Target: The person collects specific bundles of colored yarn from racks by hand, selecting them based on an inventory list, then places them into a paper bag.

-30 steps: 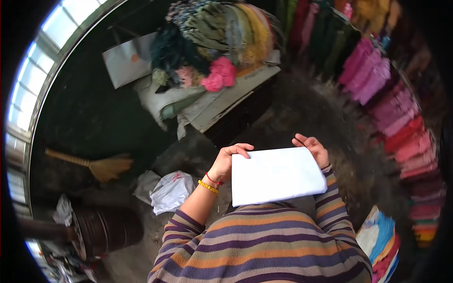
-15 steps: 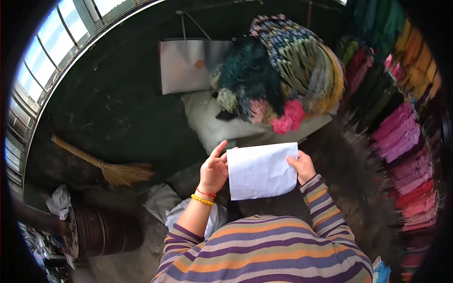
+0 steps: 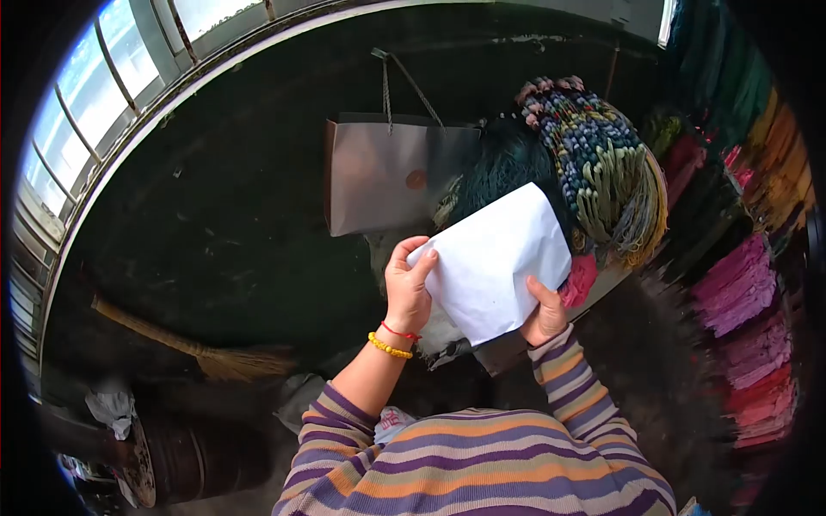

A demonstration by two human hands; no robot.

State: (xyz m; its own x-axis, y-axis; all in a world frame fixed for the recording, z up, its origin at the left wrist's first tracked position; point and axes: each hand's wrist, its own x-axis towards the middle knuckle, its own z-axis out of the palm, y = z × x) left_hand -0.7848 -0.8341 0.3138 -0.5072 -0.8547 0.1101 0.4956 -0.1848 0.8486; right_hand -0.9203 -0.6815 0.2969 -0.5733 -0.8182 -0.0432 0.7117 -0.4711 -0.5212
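Sheet (image 3: 495,258) raised, tilted | left hand (image 3: 407,288) fingers pinch left edge | right hand (image 3: 544,316) fingers pinch lower edge

The pile of yarn bundles (image 3: 594,172) is partly covered by the white sheet (image 3: 495,262). The right hand (image 3: 544,316) is mostly hidden behind that sheet. The hanging cloths (image 3: 740,292) are blurred and cut off by the dark rim.

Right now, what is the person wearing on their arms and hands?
Both arms wear a knitted top striped in purple, orange and beige. Its left sleeve is pushed up the forearm; the right sleeve reaches the wrist. The bare left hand has a red string and a yellow beaded bracelet at the wrist.
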